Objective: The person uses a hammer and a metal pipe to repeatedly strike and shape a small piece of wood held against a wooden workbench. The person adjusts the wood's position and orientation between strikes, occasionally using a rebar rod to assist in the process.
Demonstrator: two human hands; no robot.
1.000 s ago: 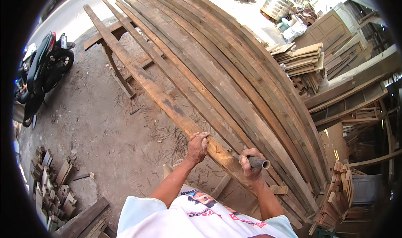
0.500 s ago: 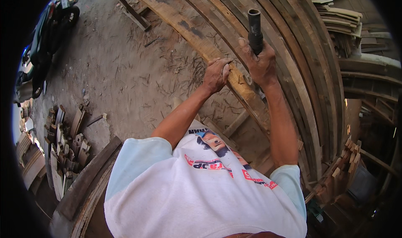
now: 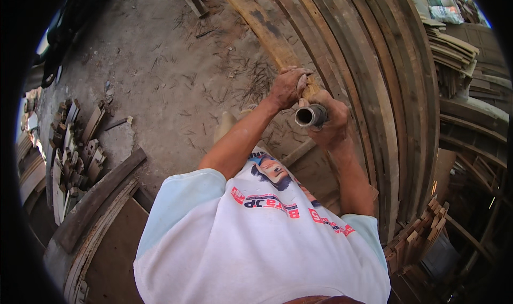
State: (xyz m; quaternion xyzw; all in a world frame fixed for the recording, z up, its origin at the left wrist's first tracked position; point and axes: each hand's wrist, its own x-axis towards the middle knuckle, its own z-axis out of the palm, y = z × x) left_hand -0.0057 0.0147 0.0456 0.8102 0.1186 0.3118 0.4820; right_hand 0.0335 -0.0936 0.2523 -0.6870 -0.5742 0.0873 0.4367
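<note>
My left hand (image 3: 287,87) is closed on the edge of a long, rough plank (image 3: 267,34) with dark stains and a splintered patch of lighter wood. My right hand (image 3: 332,119) grips a dark pipe (image 3: 310,114), whose hollow round end points up toward the camera, just right of and below my left hand. The far end of the pipe is hidden behind that hand. Beside this plank lie several more long boards (image 3: 368,47), side by side.
A heap of wood offcuts (image 3: 69,154) lies on the dirt floor (image 3: 160,90) at the left, near curved-looking beams (image 3: 109,197). A dark motorbike (image 3: 69,26) stands at the upper left. Stacked boards (image 3: 449,52) and upright short slats (image 3: 417,234) fill the right side.
The view has tilted further down. The pipe has swung from pointing away, upright in the picture, to pointing toward the camera, and my right hand has come closer to my left.
</note>
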